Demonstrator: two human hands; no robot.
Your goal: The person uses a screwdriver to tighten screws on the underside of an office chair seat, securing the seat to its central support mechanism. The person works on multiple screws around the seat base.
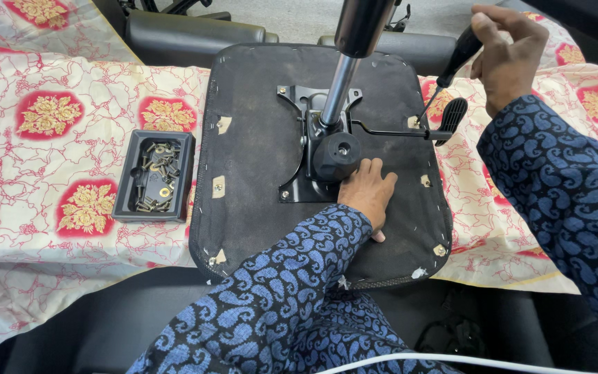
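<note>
**Upturned chair seat, one hand bracing, one on the screwdriver**

From the head camera, you are looking down at a chair seat point(257, 145) lying underside up on a counter covered with a cream cloth point(57, 159) printed with red and gold medallions. The black metal mechanism plate point(299, 138) sits at the middle of the seat, and the gas cylinder point(344, 69) rises from it toward you.

Your left hand point(368, 194) lies flat and spread on the seat fabric, just beside the plate's round black knob point(336, 156); it holds nothing and appears to press the seat down so it cannot shift.

Your right hand point(506, 55) is closed around the black handle of a screwdriver point(451, 66), held at a slant so the thin shaft runs down toward the seat's right edge, near the lever paddle point(453, 116). Whether the tip sits in a screw cannot be made out.

A black tray point(129, 170) of loose screws lies left of the seat, close by yet apart from the work.
</note>
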